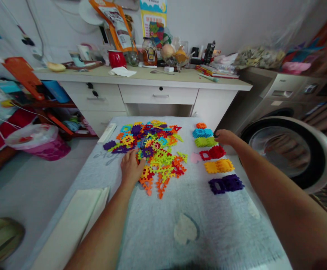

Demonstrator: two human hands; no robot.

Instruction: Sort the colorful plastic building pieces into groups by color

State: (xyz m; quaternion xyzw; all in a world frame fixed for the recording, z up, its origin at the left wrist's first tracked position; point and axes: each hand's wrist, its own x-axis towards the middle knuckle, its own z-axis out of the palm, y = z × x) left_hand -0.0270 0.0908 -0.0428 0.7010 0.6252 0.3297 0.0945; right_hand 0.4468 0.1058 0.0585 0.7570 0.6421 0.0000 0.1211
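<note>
A mixed heap of coloured plastic interlocking tiles (152, 150) lies in the middle of a pale blue cloth-covered table (208, 232). My left hand (131, 168) rests on the heap's near-left edge, fingers curled onto a purple tile (147, 152). To the right stand sorted stacks by colour: orange (201, 125), blue (202, 133), green (205, 141), red (213, 153), yellow-orange (218, 165), purple (226, 183). My right hand (224, 137) sits at the right end of the green stack, fingers bent against it. A pink tile (195, 157) lies alone.
A white desk with drawers (157, 93) cluttered with jars and packets stands beyond the table. A washing machine with its round door (289, 150) open is at the right. A white folded sheet (76, 221) lies at the table's near left. A pink bin (39, 144) stands on the floor.
</note>
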